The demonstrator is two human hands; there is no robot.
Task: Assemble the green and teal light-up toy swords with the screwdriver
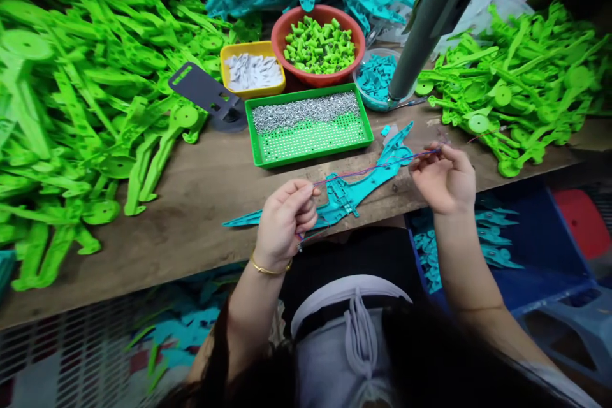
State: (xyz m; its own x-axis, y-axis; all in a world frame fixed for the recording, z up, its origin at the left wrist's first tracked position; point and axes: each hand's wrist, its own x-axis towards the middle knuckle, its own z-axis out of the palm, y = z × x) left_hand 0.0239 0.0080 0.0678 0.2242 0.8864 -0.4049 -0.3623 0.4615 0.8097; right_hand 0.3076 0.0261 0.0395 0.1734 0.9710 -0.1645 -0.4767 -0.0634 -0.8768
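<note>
A thin red and blue wire (361,171) is stretched between my two hands, above a long turquoise plastic part (366,186) that lies on the wooden table. My left hand (288,217) is closed on one end of the wire, over the left portion of the part. Near the part's right end, my right hand (444,178) pinches the wire between thumb and fingertips, palm turned up. A small end piece (299,247) hangs below my left hand. Another stretch of wire (482,135) runs out to the right beyond my right hand.
Behind the part stand a green tray of screws (310,152), a red bowl (315,80), a yellow box (252,90) and a clear tub (377,104). Green parts pile up left (71,108) and right (521,83). A grey post (425,25) rises at the back.
</note>
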